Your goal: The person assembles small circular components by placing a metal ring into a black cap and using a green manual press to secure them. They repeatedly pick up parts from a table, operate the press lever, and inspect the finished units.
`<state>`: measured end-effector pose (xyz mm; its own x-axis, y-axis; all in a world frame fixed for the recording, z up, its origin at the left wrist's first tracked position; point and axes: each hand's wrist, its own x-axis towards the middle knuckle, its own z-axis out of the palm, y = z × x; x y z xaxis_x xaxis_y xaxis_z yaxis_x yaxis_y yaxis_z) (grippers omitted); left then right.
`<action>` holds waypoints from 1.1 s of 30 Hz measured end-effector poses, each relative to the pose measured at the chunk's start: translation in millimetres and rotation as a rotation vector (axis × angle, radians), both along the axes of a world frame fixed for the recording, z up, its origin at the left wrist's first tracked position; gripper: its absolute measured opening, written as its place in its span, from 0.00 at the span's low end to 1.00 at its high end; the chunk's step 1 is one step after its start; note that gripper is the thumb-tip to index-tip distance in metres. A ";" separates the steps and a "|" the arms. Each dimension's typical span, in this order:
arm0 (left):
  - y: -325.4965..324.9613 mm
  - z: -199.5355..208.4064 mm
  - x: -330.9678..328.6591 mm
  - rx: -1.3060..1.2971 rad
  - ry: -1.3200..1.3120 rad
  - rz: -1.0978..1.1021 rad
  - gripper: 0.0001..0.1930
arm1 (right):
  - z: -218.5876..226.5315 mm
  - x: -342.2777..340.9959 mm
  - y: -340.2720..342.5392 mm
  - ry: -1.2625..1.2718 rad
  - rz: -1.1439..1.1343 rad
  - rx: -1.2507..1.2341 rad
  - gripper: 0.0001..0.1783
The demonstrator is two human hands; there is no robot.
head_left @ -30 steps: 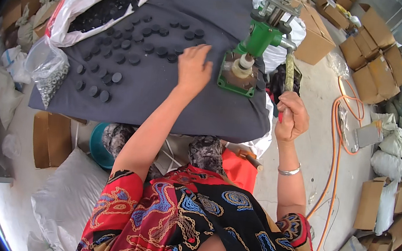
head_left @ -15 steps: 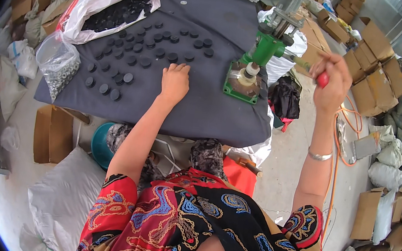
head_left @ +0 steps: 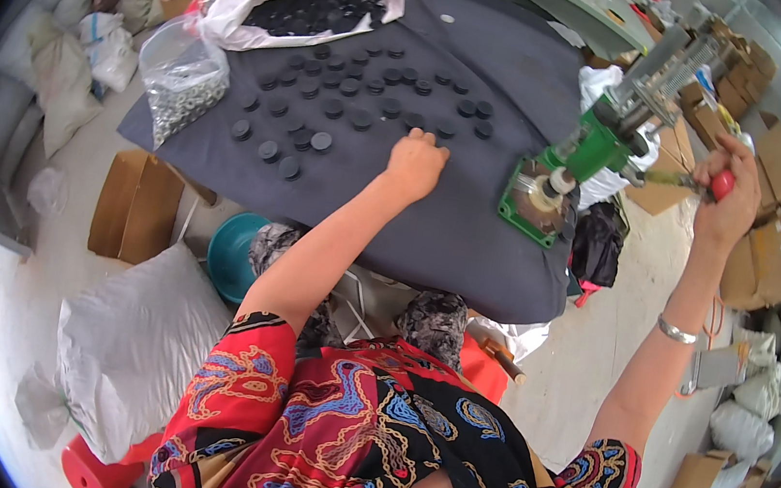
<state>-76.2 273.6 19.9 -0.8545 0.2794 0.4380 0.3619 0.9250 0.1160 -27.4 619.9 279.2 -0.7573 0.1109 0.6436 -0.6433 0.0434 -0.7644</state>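
Observation:
My left hand (head_left: pixel 417 166) rests on the dark cloth-covered table, fingers curled down at the near edge of a scatter of black round discs (head_left: pixel 360 119). Its fingertips are close to one black disc (head_left: pixel 445 131); what lies under them, if anything, is hidden. My right hand (head_left: pixel 731 200) is raised at the right, closed around the red knob (head_left: pixel 722 184) on the lever of a green hand press (head_left: pixel 589 140). On the press base, a pale round fixture (head_left: pixel 547 191) sits under the ram; I cannot tell whether a part is in it.
A white bag (head_left: pixel 232 22) full of black discs lies open at the back left. Beside it stands a clear bag (head_left: pixel 182 87) of small metal rings. Cardboard boxes (head_left: pixel 780 248) and sacks line the right. A teal basin (head_left: pixel 231 254) and white sack (head_left: pixel 140 340) are at lower left.
The whole view has shifted, so table and press appear farther right and tilted. My right hand stays on the lever knob. My left hand keeps about the same place beside the discs.

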 end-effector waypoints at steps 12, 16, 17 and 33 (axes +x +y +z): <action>-25.1 13.1 17.1 0.323 -0.030 -0.062 0.13 | -2.2 -6.9 1.4 0.020 -0.011 -0.005 0.17; -65.7 39.4 44.6 0.602 0.259 -0.010 0.13 | -3.2 -3.7 8.9 0.013 -0.019 -0.021 0.18; -88.2 44.4 48.7 0.616 0.357 0.059 0.13 | -3.0 -1.9 6.6 0.014 -0.037 -0.021 0.18; -231.1 36.8 94.4 0.385 0.366 0.390 0.08 | -2.0 -3.7 8.5 -0.003 -0.030 -0.032 0.18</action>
